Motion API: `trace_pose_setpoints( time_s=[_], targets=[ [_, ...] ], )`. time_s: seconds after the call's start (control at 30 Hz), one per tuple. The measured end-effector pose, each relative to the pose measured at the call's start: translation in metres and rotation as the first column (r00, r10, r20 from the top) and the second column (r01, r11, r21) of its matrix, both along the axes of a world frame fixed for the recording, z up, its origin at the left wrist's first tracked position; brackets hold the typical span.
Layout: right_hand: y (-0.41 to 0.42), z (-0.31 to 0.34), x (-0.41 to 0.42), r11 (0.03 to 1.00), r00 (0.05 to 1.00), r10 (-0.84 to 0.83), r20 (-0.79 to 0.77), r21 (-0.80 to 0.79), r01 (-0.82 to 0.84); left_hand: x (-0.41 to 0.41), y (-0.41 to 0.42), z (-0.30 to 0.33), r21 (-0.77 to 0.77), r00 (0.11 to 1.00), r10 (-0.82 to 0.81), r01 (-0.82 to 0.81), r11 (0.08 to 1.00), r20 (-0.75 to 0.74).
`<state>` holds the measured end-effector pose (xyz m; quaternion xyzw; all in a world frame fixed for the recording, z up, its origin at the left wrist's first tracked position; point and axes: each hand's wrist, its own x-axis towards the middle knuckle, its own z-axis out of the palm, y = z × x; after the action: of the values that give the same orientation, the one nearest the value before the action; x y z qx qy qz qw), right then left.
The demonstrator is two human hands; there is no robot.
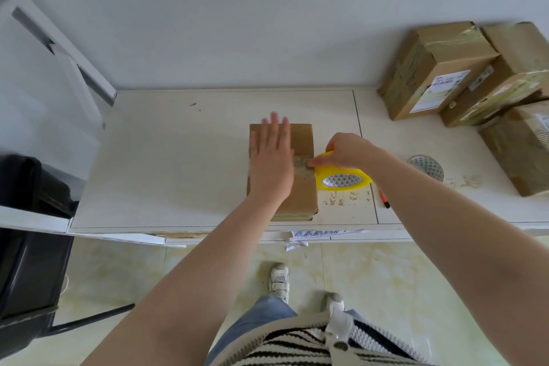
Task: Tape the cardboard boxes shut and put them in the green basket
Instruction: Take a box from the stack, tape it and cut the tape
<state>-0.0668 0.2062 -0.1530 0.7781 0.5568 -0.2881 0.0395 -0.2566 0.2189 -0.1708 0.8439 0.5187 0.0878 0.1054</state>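
Black bin sits at the far left, beside the white counter and below a white frame that leans against the wall. Near the counter's middle lies a flat cardboard box, its long side running away from the person. The left hand lies flat on the box top with fingers straight and together, pressing down; its fingertips reach just past the far edge. A strip of clear tape crosses the box top between the two hands. The right hand grips a yellow tape roll at the box's right edge, thumb pinched against the tape where it leaves the roll. The roll touches the box side and rests on the counter. Just right of the roll lies a red pen, partly under the right forearm. Farther right stands a second roll with a patterned core. At the far right, against the wall, several taped boxes with shipping labels are stacked. No green basket shows in this view.
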Motion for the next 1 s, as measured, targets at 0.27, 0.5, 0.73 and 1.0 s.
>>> trace_pose_setpoints(
  time_s=[0.27, 0.5, 0.73, 1.0],
  targets=[
    [-0.022, -0.003, 0.030, 0.998, 0.975, -0.003, -0.220, 0.058, 0.016, 0.010, 0.001, -0.020, -0.058, 0.982, -0.085, 0.077, 0.995, -0.169],
    [-0.018, -0.001, 0.029, 0.997, 0.999, -0.022, 0.026, 0.074, 0.020, 0.005, 0.004, -0.021, -0.061, 0.979, -0.055, 0.044, 0.997, -0.197],
    [-0.025, -0.007, 0.032, 0.967, 0.965, -0.153, -0.211, 0.167, 0.190, 0.002, 0.006, -0.019, -0.062, 0.974, -0.063, 0.050, 0.997, -0.218],
    [-0.098, -0.053, 0.063, 0.742, 0.812, -0.581, -0.055, 0.376, 0.555, 0.003, 0.006, -0.019, -0.070, 0.976, -0.069, 0.056, 0.996, -0.206]
  ],
)
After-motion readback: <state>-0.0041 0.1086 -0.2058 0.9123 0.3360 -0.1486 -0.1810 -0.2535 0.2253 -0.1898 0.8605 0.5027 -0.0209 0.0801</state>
